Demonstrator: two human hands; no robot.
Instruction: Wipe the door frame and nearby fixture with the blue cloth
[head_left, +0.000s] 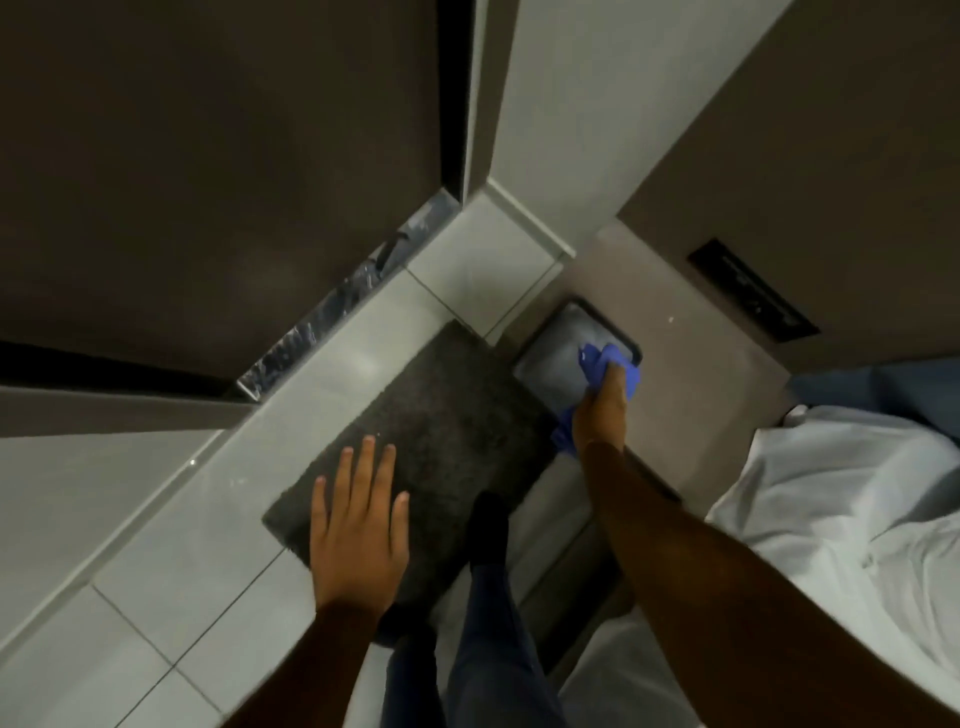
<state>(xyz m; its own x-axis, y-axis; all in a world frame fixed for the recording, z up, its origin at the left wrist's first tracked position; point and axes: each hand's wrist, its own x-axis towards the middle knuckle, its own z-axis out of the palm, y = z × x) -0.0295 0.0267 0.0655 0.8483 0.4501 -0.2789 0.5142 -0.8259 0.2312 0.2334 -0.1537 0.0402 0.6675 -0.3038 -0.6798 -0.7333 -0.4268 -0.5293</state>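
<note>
Wiping of the fixture (558, 358) was under way: the right hand (602, 410) clenched the blue cloth (610, 364) against its recessed metal panel. The left hand (358, 514) hung released, fingers spread. Next, probably, the door frame (480, 93) needed wiping.

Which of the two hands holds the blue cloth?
The right hand. It presses the bunched blue cloth onto the recessed fixture. The left hand is open, fingers spread, holding nothing, seen above the dark mat.
</note>
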